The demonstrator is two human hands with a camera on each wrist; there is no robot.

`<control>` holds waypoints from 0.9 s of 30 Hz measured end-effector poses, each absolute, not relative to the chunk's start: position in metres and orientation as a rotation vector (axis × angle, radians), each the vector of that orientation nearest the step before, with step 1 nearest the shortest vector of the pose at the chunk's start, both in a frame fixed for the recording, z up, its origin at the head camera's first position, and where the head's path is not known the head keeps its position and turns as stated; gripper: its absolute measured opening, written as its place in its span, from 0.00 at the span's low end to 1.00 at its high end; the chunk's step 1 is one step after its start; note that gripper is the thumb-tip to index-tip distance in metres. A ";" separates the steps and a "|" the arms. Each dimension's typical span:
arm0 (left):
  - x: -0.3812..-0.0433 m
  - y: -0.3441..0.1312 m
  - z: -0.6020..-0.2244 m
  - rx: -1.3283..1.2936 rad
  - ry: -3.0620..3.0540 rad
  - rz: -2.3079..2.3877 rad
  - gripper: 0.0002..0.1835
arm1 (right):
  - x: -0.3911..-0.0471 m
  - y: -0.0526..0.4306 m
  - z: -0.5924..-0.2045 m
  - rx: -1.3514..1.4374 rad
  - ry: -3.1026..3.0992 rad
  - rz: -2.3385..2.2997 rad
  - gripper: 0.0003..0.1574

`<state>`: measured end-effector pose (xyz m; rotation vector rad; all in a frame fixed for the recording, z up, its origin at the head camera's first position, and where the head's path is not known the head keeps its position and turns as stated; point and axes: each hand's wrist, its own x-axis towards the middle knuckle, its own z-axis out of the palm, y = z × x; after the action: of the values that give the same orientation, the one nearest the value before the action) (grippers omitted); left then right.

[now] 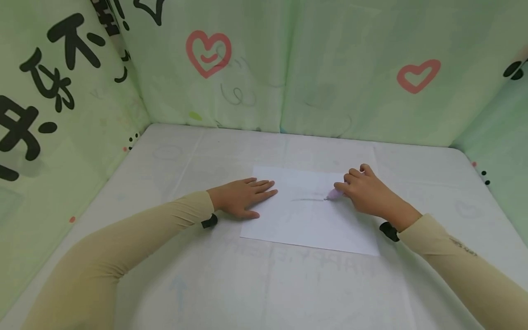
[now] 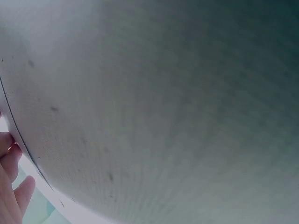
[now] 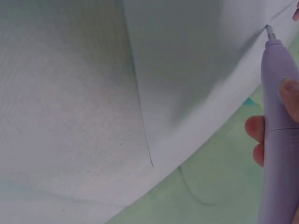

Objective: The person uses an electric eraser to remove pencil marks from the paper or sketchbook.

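Note:
A white sheet of paper lies on the table with a faint grey pencil line across its middle. My left hand rests flat at the paper's left edge with its fingers spread. My right hand grips a thick lilac electric eraser, shaped like a fat pen. Its narrow tip meets the paper at the right end of the line. In the right wrist view, the thumb presses on the eraser's body. Only a few fingers show at the edge of the left wrist view.
A white cloth with faint printing covers the table. Green curtains with red hearts and black lettering stand along the back and both sides. A black wrist camera sits under the left wrist, another under the right.

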<state>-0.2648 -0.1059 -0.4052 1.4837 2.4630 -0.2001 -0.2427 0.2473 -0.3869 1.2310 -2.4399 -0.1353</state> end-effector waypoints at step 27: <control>-0.264 -0.105 -0.403 1.468 2.467 -0.185 0.39 | -0.243 0.243 -0.385 1.219 -2.487 -0.216 0.13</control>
<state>-0.2636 -0.1055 -0.4034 1.4684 2.4674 -0.1846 -0.2432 0.2432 -0.3846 1.2193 -2.4867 -0.2156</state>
